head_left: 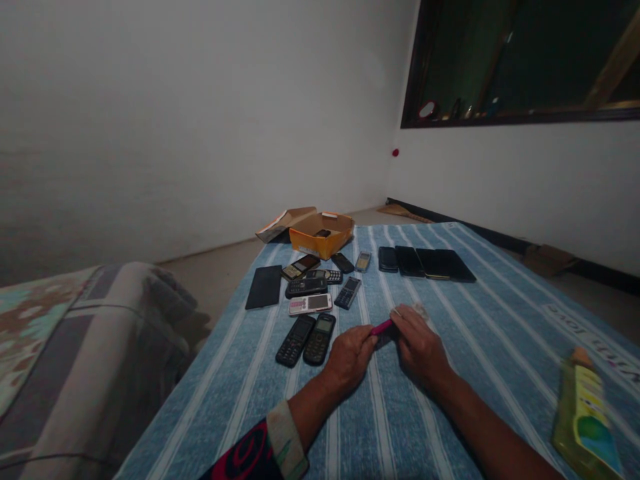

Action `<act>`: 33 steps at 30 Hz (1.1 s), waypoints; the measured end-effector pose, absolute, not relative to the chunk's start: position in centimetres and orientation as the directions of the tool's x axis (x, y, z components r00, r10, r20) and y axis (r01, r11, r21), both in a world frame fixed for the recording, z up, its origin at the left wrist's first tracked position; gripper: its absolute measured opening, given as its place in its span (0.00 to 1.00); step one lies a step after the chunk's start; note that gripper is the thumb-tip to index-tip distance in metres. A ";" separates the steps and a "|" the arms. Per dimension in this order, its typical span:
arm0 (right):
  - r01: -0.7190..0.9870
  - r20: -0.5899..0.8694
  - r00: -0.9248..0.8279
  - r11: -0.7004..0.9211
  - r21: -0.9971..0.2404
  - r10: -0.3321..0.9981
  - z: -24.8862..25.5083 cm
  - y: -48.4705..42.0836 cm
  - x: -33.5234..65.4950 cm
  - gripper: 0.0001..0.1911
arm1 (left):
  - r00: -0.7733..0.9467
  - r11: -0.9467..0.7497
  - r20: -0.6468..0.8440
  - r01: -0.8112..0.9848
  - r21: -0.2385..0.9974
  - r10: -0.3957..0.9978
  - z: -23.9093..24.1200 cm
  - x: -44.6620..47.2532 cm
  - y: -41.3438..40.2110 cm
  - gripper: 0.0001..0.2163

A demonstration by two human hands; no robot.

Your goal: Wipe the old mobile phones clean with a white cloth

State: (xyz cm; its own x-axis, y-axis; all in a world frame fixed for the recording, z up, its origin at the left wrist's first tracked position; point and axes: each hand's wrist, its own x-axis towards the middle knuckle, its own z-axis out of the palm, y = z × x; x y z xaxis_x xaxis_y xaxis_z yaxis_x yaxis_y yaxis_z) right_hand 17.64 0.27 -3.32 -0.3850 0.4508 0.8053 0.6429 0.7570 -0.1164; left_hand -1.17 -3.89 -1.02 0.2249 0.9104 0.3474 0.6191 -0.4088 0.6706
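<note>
Between my hands is a slim pink object (382, 327), seen nearly edge-on; it is about the size of a phone, but its face is hidden. My left hand (351, 355) is closed on its left end. The fingers of my right hand (417, 343) are bent around its right end. Something pale and crumpled (420, 310), perhaps a wipe or thin plastic, shows behind the right fingers. Left of my hands lie two dark keypad phones (319, 339), a white and pink phone (310, 304) and a slim grey phone (348, 293).
A striped blue cloth (340, 427) covers the surface. Farther back are more keypad phones (307, 287), a black flat panel (264, 287), a row of dark touchscreen devices (410, 261) and an orange box (320, 243). A yellow-green bottle (585, 420) is at the right.
</note>
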 end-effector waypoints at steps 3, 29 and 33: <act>0.645 0.802 -0.387 0.755 -0.116 0.454 -3.4 0.3 17.6 0.25 | 0.229 -0.408 0.341 0.607 0.682 0.912 -1.0 -1.2 -3.9 0.12; 0.656 0.791 -0.391 0.745 -0.119 0.471 -3.2 -0.1 17.5 0.21 | 0.246 -0.401 0.319 0.630 0.665 0.915 -0.3 -1.2 -4.2 0.10; 0.642 0.803 -0.387 0.758 -0.119 0.454 -3.4 -0.5 17.1 0.22 | 0.250 -0.408 0.323 0.617 0.673 0.913 -0.4 -1.3 -4.2 0.11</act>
State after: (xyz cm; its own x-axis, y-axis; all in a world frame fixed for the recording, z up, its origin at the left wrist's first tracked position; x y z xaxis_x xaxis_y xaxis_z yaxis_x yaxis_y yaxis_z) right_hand 17.13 -0.46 -3.45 -0.3867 0.4535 0.8030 0.6416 0.7578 -0.1190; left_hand -1.26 -4.21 -0.44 0.2504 0.9126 0.3232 0.6168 -0.4077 0.6733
